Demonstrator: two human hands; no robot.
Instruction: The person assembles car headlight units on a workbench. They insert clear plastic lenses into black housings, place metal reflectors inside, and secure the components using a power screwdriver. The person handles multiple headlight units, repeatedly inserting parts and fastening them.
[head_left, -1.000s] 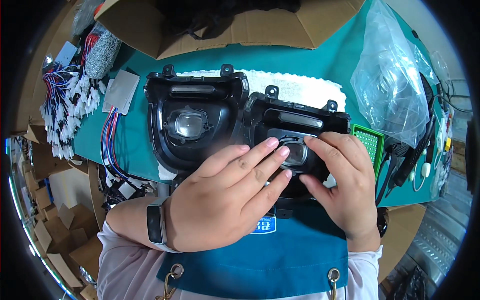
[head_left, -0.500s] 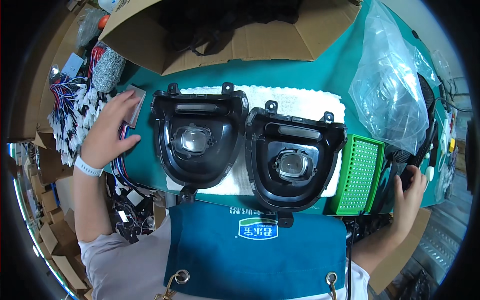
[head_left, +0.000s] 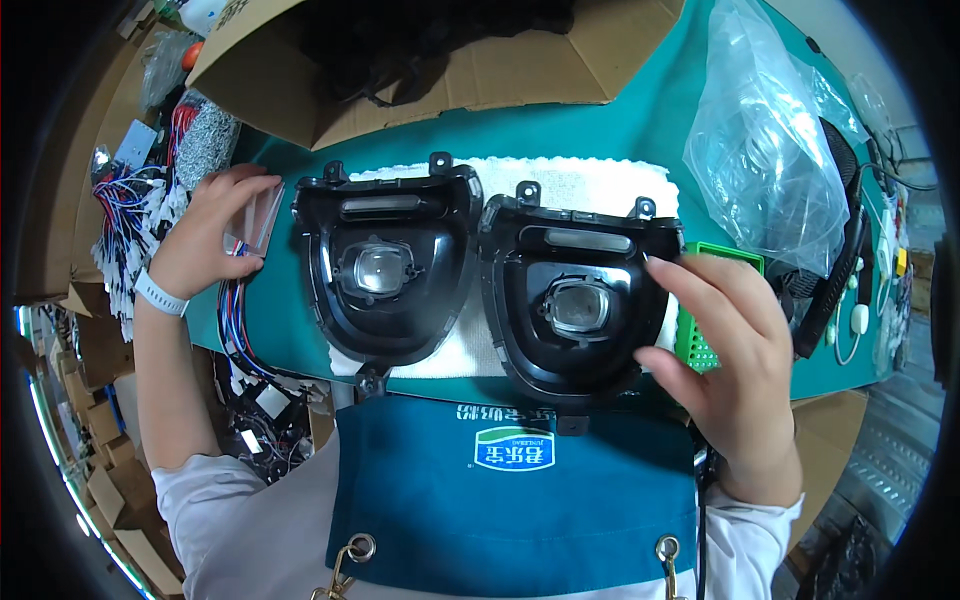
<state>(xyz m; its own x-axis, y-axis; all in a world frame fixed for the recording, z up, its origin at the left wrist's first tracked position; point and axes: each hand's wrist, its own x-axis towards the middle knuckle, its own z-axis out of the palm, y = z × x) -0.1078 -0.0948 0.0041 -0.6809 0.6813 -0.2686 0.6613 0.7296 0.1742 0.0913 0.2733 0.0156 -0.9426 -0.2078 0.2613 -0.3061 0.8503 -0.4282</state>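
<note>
Two black lamp housings lie side by side, each with a clear lens in its middle: the left housing [head_left: 440, 290] and the right housing [head_left: 515, 345]. My left hand [head_left: 195, 235] has its thumb and fingers around a clear, flat, thin-edged plastic piece [head_left: 262, 222], left of the left housing. Over the right edge of the right housing is my right hand [head_left: 735, 350], thumb and fingers apart with nothing between them. Whether its fingertips touch the housing I cannot tell. Part of a green perforated tray [head_left: 697, 345] is hidden behind this hand.
A white cloth [head_left: 600, 180] lies under the housings on the green table mat [head_left: 420, 145]. An open cardboard box [head_left: 540, 85] holding dark items stands at the back. Bundled wires with white connectors [head_left: 130, 235] are at the left, and a clear plastic bag [head_left: 770, 150] at the right.
My right hand has come from the dark items at the far right to the right housing's edge. My left hand's fingers have closed round the clear piece, which has tilted.
</note>
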